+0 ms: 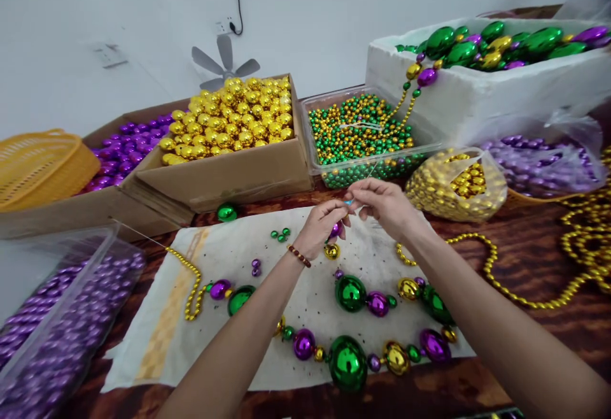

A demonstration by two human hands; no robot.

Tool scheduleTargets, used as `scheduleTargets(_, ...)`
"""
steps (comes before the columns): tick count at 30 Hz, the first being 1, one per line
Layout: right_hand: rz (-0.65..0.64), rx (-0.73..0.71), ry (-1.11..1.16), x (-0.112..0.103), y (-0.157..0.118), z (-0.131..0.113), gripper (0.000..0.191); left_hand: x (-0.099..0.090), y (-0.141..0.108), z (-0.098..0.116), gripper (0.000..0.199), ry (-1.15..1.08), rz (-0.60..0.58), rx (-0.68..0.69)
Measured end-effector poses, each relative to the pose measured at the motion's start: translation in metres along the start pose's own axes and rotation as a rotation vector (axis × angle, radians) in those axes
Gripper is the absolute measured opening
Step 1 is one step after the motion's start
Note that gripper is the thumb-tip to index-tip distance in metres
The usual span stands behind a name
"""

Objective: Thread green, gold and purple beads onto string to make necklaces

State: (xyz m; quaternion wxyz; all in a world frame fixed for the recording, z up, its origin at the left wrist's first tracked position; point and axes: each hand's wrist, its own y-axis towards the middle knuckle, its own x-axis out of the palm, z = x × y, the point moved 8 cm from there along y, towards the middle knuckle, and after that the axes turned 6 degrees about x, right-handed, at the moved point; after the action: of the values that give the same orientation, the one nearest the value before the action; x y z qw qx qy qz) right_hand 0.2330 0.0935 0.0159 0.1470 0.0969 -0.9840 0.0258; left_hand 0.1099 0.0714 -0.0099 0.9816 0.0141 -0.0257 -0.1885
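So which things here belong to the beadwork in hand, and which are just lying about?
Likely part of it:
- left hand and right hand, fingertips at a small blue item, unclear what
- laid-out bead string
- loose small green beads
- white cloth beneath

Probably just lying about:
- yellow basket
- grey fan
- black cable

Around the left hand (322, 225) and right hand (379, 201), cloth (179, 346) is lying bare toward eight o'clock; a cardboard box (229, 176) is blocking ten, a clear tub (334, 168) twelve, a bead bag (435, 193) three, strung beads (348, 363) six.
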Motion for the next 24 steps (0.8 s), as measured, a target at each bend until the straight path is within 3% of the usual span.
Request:
scheduleTargets(3,-0.021,-0.028,-0.055,0.016,-0.011,0.005,0.026,0.002,-0.009,0.003,0.020,-0.004,-0.042,-0.048)
scheduleTargets(6,0.019,-0.087,-0.138,0.025,-0.016,-0.007,0.030,0.003,-0.022,0.008,0.022,-0.011,-0.096,-0.080)
scheduleTargets(10,-0.052,-0.100,-0.188,0.043,-0.021,-0.021,0.024,-0.005,-0.036,0.017,0.023,0.031,-0.096,-0.075)
scheduleTargets(15,-0.158,-0.056,-0.116,0.058,-0.033,-0.030,0.014,-0.016,-0.055,0.015,0.024,0.118,-0.021,-0.034)
scheduleTargets(20,-0.083,-0.248,-0.071,0.053,-0.049,-0.075,0.013,-0.010,-0.076,0.014,0.019,0.255,0.034,0.083)
scheduleTargets(24,-0.096,-0.304,-0.109,0.068,-0.060,-0.095,0.015,-0.012,-0.089,0.018,0.019,0.361,0.131,0.170)
